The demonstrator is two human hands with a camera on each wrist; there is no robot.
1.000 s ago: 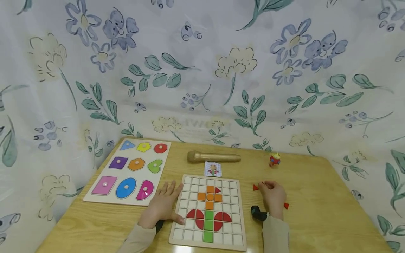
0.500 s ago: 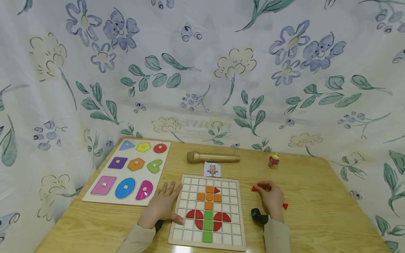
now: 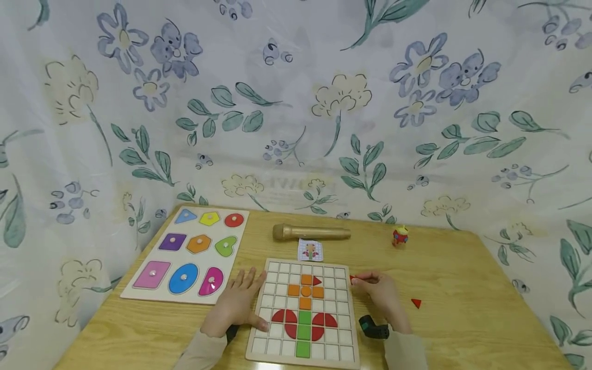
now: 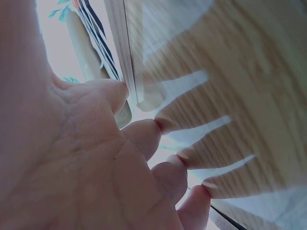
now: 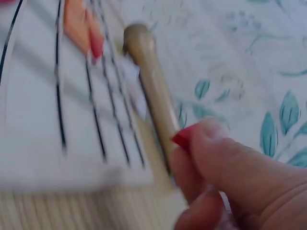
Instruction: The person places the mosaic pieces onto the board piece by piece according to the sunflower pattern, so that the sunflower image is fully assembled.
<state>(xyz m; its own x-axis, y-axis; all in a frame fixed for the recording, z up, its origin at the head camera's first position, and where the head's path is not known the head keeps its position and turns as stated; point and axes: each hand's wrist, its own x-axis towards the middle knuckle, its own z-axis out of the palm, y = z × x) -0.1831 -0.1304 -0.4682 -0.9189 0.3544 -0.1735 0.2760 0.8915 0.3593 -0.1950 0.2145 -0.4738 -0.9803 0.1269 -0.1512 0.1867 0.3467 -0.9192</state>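
A wooden grid board (image 3: 333, 336) carries orange, green and red pieces in a flower-like pattern, with a red triangle (image 3: 316, 280) near its top. Between thumb and forefinger my right hand (image 3: 381, 295) pinches a red triangular piece (image 5: 184, 136), just at the board's right edge. Whether a second piece lies under those fingers I cannot tell. My left hand (image 3: 236, 306) rests with spread fingers along the board's left side, its thumb reaching over the edge. In the left wrist view, the left fingertips (image 4: 196, 201) touch the wood-grained surface. Another red triangle (image 3: 416, 303) lies on the table, right of my right hand.
At the left lies a shape puzzle board (image 3: 185, 264) with knobbed pieces. Behind the grid board are a small pattern card (image 3: 310, 250) and a gold microphone (image 3: 312, 232). A small toy figure (image 3: 400, 235) stands back right. Flowered cloth (image 3: 296, 128) hangs behind the table.
My right hand has moved left from the table to the board's right edge, carrying a red triangle. The far-right triangle is now fully uncovered. My left hand has stayed in place.
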